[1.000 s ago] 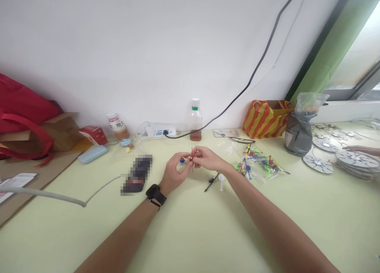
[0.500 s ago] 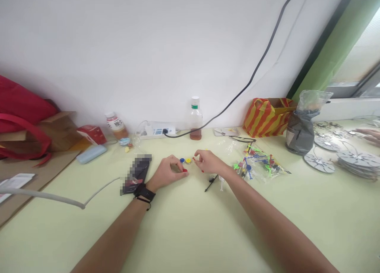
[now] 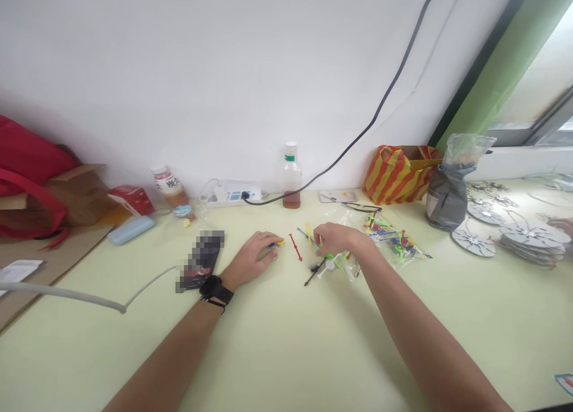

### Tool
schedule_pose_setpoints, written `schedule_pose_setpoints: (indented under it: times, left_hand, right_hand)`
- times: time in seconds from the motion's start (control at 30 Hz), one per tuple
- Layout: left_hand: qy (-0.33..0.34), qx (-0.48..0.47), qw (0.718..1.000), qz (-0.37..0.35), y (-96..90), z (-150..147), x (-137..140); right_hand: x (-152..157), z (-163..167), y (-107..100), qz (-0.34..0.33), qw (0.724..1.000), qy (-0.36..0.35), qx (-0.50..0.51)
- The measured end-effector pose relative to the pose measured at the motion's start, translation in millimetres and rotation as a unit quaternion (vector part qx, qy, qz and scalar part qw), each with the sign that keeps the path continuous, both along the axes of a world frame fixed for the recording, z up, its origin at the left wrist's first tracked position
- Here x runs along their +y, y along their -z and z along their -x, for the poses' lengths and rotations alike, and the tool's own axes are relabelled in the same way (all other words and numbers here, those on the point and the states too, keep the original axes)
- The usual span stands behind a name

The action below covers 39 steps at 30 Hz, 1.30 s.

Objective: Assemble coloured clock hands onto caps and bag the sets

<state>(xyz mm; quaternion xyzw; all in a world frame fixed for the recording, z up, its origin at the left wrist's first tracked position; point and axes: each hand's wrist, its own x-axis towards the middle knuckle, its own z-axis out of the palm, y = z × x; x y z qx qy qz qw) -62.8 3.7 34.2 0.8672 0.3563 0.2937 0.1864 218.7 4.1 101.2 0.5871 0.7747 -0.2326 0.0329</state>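
My left hand (image 3: 253,258), with a black watch on the wrist, curls its fingertips around small blue and yellow plastic discs (image 3: 281,243) on the table, partly covering them. My right hand (image 3: 336,239) is bent down with its fingers closed at the end of a thin blue plastic stick (image 3: 306,235). Beside it, a yellow stick (image 3: 308,233) stands out from the fingers. A red plastic arrow (image 3: 295,247) lies between the hands. Under the right hand are a white piece with a round middle (image 3: 330,265), a black arrow (image 3: 315,272) and green parts.
A clear bag of coloured plastic arrows (image 3: 398,245) lies right of my right hand. A blurred dark object (image 3: 201,263) is left of my watch. At the wall stand a bottle (image 3: 292,182), power strip (image 3: 233,192) and striped bag (image 3: 398,173). Grey discs (image 3: 532,239) are stacked far right.
My right hand has moved right and let go of the red arrow, now on the table. Yellow and blue sticks show at its fingers. My left fingers have shifted over the discs; the red disc is hidden.
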Motion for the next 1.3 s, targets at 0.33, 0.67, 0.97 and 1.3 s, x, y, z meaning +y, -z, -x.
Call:
schedule_pose_setpoints:
  times: [0.33,0.67,0.97,1.3]
  left_hand:
    - [-0.024,-0.013,1.000,0.011,-3.1,6.1,-21.1]
    - [-0.126,-0.078,0.987,-0.061,-14.8,-15.6,-49.6]
    - [-0.108,-0.318,0.930,0.146,-0.7,-24.8,-52.0]
    - [-0.095,-0.338,0.927,0.134,-2.6,-28.4,-58.7]
  right_hand:
    - [1.1,16.2,9.1,-0.019,0.999,-0.013,-0.024]
    - [-10.5,1.1,-8.8,-0.140,0.950,0.033,0.276]
    - [-55.1,63.2,46.7,0.116,0.665,0.200,0.710]
    - [-75.6,73.5,43.8,-0.191,0.852,0.079,0.481]
